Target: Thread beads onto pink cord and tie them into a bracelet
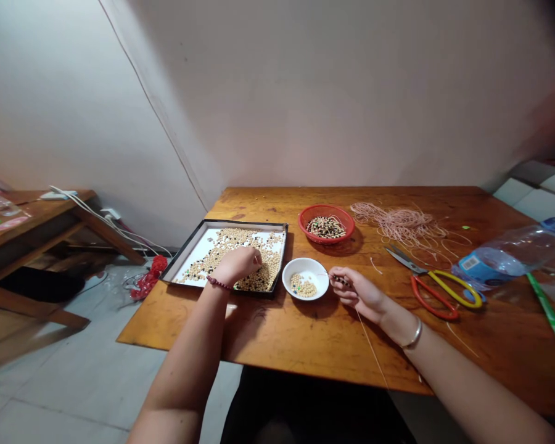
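Note:
My left hand (241, 264) is over the right part of a shallow black-edged tray (185, 259), its fingers pinched together. Whatever they hold, if anything, is too small to make out. Loose cream and dark beads (226, 243) lie across the tray's white bottom. Just right of the white bowl (322, 280), my right hand (354, 290) is closed on a string of dark beads (341, 280). The cord's tail (372, 345) hangs from that hand past the table's front edge, and its thin tip points at the bowl. Cream beads with a few coloured ones (304, 286) lie in the bowl.
Behind the bowl stands a red basket (326, 240) of beaded strings. A tangle of pale pink cord (402, 225) lies to its right. Scissors (425, 271) with red and yellow handles, a clear plastic bottle (522, 246) and a green strip (552, 320) are on the right.

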Demonstrator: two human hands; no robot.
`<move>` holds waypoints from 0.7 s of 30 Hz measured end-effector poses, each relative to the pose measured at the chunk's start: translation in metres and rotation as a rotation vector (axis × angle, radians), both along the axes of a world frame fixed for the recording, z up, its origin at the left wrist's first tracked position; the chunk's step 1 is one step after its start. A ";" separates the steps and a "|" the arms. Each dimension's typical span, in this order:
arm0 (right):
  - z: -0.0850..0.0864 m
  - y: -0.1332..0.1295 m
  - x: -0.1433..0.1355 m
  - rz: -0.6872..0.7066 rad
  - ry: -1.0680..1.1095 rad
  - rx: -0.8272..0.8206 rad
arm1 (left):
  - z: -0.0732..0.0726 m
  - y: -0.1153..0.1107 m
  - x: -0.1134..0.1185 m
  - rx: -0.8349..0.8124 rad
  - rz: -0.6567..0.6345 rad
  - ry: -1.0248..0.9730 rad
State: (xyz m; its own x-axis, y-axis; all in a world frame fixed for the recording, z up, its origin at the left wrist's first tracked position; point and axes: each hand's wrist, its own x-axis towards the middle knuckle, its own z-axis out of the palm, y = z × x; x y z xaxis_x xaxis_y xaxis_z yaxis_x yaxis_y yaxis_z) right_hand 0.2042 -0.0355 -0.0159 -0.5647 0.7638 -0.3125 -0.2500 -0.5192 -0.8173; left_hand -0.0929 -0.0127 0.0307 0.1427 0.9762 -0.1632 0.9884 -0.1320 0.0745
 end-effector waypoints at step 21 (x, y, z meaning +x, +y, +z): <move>-0.001 -0.003 -0.002 -0.039 -0.078 0.094 | -0.003 -0.003 0.005 0.120 0.008 0.063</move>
State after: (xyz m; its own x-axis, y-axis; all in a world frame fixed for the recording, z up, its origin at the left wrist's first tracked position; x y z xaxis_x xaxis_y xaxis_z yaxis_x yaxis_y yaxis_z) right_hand 0.2019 -0.0382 -0.0169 -0.5111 0.8125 -0.2804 -0.2019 -0.4306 -0.8797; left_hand -0.0880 -0.0159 0.0275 0.1279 0.9903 -0.0535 0.9917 -0.1283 -0.0040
